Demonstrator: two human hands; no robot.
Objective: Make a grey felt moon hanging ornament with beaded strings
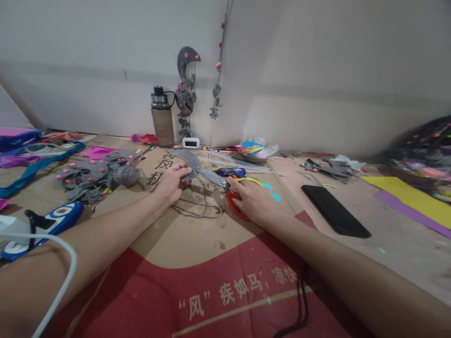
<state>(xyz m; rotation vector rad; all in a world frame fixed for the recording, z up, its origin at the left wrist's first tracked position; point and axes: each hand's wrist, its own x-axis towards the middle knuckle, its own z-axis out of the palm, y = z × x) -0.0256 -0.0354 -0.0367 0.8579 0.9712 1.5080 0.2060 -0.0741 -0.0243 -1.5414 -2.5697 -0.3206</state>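
Note:
My left hand (171, 184) pinches a grey felt crescent piece (186, 162) and holds it just above the cardboard. My right hand (252, 199) grips red-handled scissors (225, 188), whose blades point left into the felt's edge. Loose grey string (202, 209) lies on the cardboard under both hands. A blue glue gun (230, 172) lies just behind the scissors.
A heap of grey felt shapes with pink pompoms (88, 176) lies left, with a second blue and white glue gun (49, 225) nearer me. A water bottle (162, 117) and small clock (190, 142) stand by the wall. A black phone (334, 211) lies right, beside yellow foam sheet (412, 197).

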